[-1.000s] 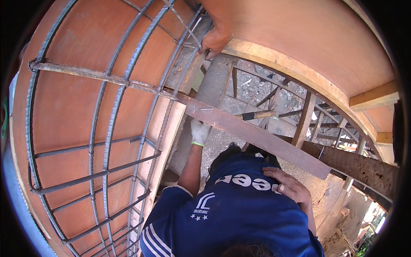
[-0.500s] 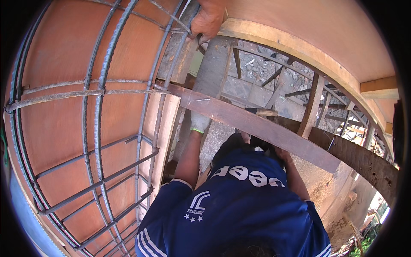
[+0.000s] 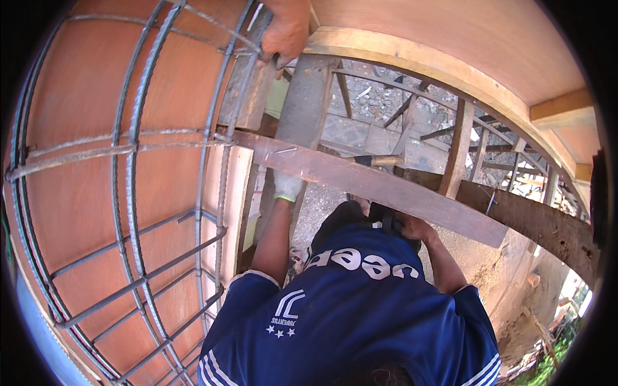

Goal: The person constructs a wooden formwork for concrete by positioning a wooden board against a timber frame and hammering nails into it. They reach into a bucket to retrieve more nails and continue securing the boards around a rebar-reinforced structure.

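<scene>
My left hand point(image 3: 289, 185), in a pale glove with a green cuff, reaches beneath a reddish-brown wooden board point(image 3: 373, 186). The board hides its fingers, beside a long grey beam point(image 3: 299, 106). Close to my waist, my right hand point(image 3: 415, 227) is bare and at a black item point(image 3: 386, 215), perhaps a pouch or belt. Its fingers are mostly hidden there. A nail point(image 3: 279, 152) shows on the board's left part. Behind the board's middle, a tool with a wooden handle point(image 3: 387, 159) and dark end, like a hammer, partly shows.
At the top, another person's bare hand point(image 3: 286, 35) grips by a timber post point(image 3: 251, 90) and rebar. A rebar cage point(image 3: 135, 148) stands left against orange-brown panels point(image 3: 84, 83). Right are a dark beam point(image 3: 534, 222), timber struts point(image 3: 458, 151) and a curved-looking formwork edge point(image 3: 412, 58).
The view has shifted slightly, so most things sit further left. More of my right hand shows near my waist. My left hand remains beneath the board.
</scene>
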The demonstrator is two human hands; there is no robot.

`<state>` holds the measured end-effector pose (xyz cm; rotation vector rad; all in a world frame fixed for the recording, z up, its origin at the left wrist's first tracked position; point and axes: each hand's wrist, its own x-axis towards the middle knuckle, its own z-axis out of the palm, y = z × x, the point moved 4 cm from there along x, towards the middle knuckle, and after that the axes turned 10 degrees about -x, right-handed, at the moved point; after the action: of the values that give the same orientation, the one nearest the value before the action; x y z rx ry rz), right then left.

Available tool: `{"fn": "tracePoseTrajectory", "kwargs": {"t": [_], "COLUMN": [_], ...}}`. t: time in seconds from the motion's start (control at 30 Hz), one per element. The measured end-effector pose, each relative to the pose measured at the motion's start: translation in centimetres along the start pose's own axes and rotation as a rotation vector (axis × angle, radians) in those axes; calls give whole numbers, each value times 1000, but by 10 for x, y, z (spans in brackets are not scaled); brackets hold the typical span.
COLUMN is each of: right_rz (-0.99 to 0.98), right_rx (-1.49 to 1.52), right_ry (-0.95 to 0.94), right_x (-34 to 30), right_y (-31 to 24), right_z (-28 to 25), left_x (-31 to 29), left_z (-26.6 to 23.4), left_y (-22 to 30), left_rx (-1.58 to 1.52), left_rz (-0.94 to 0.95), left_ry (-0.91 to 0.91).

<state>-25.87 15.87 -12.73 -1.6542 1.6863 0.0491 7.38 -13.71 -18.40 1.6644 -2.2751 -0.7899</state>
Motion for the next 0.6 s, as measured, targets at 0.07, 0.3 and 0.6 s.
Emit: {"fn": "tracePoseTrajectory", "kwargs": {"t": [0.07,0.3,0.6], "right_rz": [-44,-245,-502], "right_rx": [188,499,733], "right_ry": [23,250,1616], "right_x": [-48,-290,-517], "right_y": [-16,-73,19], "right_z": [-29,-260,-457], "left_x": [5,37,76], "left_z": [23,18,-1], "left_y": [-32,-21,117], "left_rx": [-2,-1075,-1770], "left_rz": [24,-4,-149], "left_ry": [69,108,-42]}}
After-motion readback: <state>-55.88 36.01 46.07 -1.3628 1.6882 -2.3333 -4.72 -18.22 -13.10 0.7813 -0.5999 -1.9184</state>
